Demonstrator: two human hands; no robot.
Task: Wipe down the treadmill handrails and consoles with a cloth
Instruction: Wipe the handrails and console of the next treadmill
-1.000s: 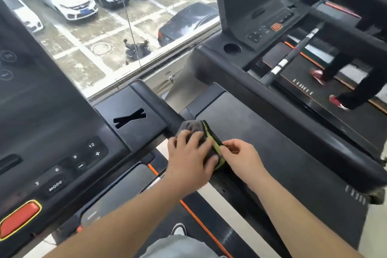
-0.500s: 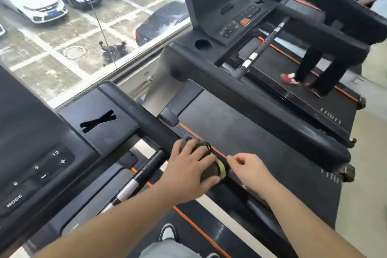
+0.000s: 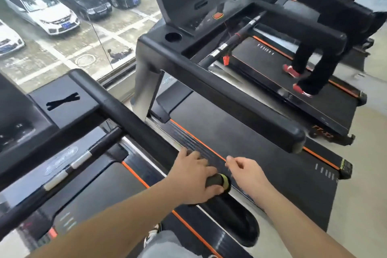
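While the left hand (image 3: 194, 178) grips the cloth (image 3: 219, 181) round the handrail (image 3: 125, 109) close to its near end, this rail is judged nearly done, with only the short end stretch left. The cloth lies mostly under the left palm, its yellow-edged fold showing. The right hand (image 3: 245, 174) hovers just beside it, apart, fingers loosely curled, holding nothing. Whether the console (image 3: 16, 123) has been wiped cannot be told; the neighbouring treadmill (image 3: 230, 94) is assessed outstanding.

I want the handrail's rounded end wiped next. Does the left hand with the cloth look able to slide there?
Probably yes: the left hand holds the cloth on the handrail just short of the rounded end, bare rail between; the right hand hovers aside.
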